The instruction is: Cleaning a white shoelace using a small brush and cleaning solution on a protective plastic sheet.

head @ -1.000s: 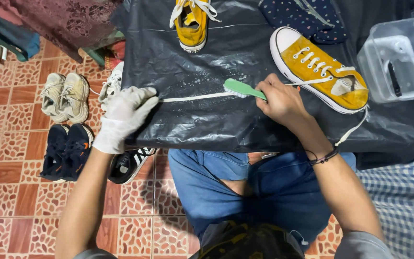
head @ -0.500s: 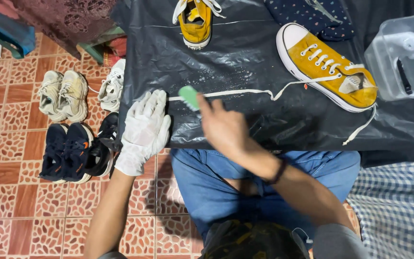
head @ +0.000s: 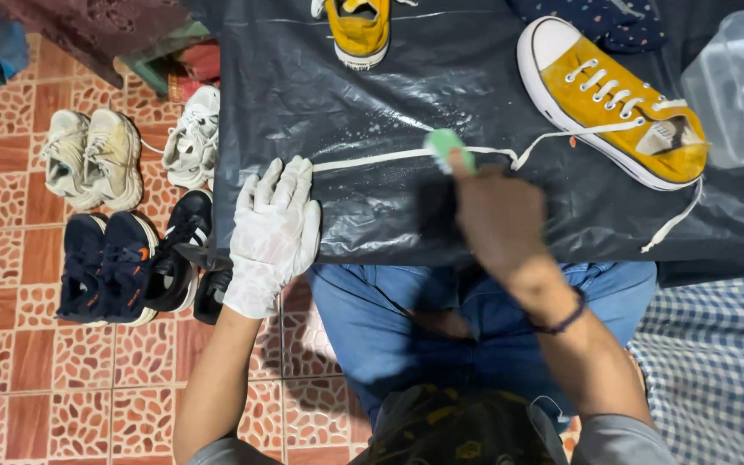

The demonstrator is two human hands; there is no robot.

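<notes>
My left hand, in a white glove, lies flat on the black plastic sheet and pins the near end of a white shoelace. My right hand is bare and grips a green brush, whose head rests on the lace stretched across the sheet. The lace runs right toward a yellow canvas sneaker lying on its side. A second yellow sneaker stands at the far edge of the sheet.
A clear plastic tub sits at the right edge. A dark dotted cloth lies at the far right. On the tiled floor to the left are cream, white, navy and black shoes. A checked cloth lies lower right.
My right hand has slid the brush left along the lace, away from the yellow sneaker. My gloved left hand stays pressed on the lace end.
</notes>
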